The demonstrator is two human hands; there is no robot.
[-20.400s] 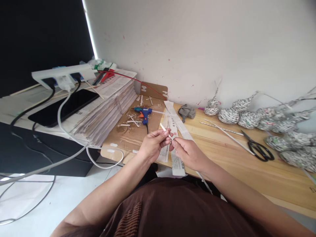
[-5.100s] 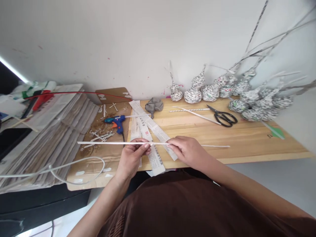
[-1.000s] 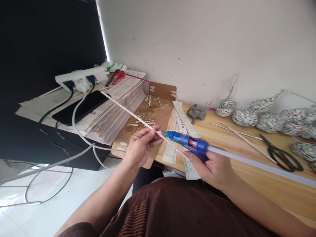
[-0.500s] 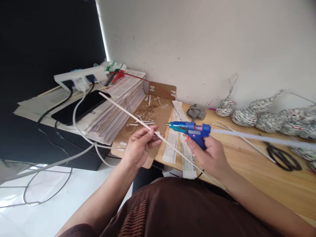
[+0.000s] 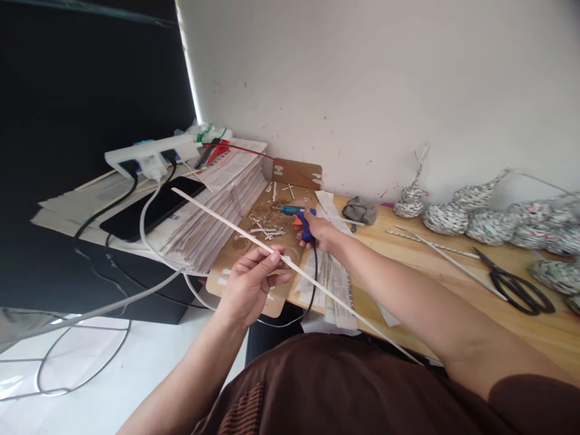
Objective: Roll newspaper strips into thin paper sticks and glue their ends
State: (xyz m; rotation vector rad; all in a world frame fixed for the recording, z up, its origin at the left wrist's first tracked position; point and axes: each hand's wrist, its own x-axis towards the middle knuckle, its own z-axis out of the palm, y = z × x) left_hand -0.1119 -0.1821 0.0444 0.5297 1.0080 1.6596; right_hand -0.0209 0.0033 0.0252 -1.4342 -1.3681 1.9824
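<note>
- White rod: mid-frame, long axis upper left to lower right
- My left hand: nearer it, thumb and fingertips pinching the rod
- My right hand: beyond the rod, fingers wrapped round the glue gun, nozzle leftward

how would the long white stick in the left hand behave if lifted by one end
The long white stick is probably fairly stiff, as it runs nearly straight either side of the left hand's pinch. It looks light, being so thin. That slimness also suggests it might kink if pushed hard.
</note>
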